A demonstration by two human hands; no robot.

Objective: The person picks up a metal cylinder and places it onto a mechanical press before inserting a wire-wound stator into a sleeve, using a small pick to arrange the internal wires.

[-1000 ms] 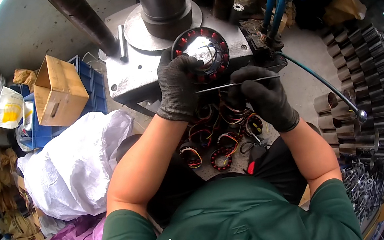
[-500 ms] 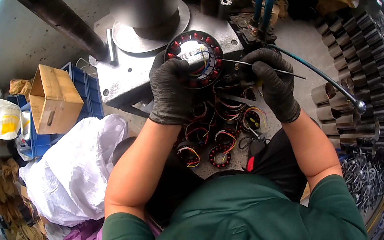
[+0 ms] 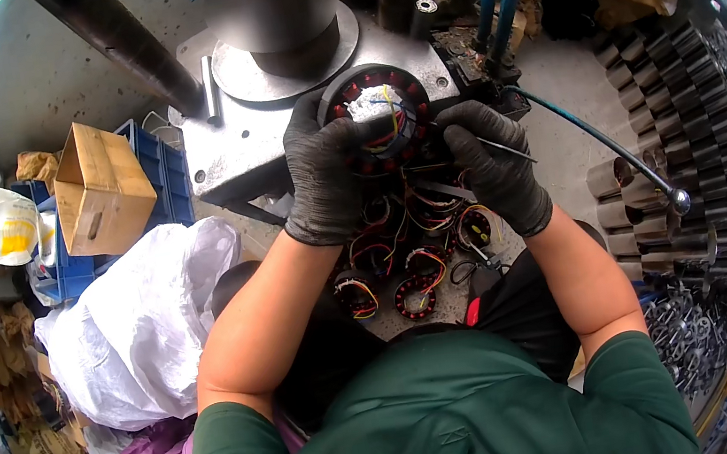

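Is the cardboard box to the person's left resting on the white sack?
No: the cardboard box sits on the blue crate, apart from and above the white sack.

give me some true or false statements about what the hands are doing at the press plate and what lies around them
1. Both hands wear black gloves. True: the left hand and right hand are both gloved.
2. The left hand rests on a round wound coil ring on the metal plate. True.
3. The right hand is empty. False: it holds a thin metal rod.
4. The cardboard box sits to the person's right. False: it is on the left, by the blue crate.
5. More wired coil rings lie below the hands. True.
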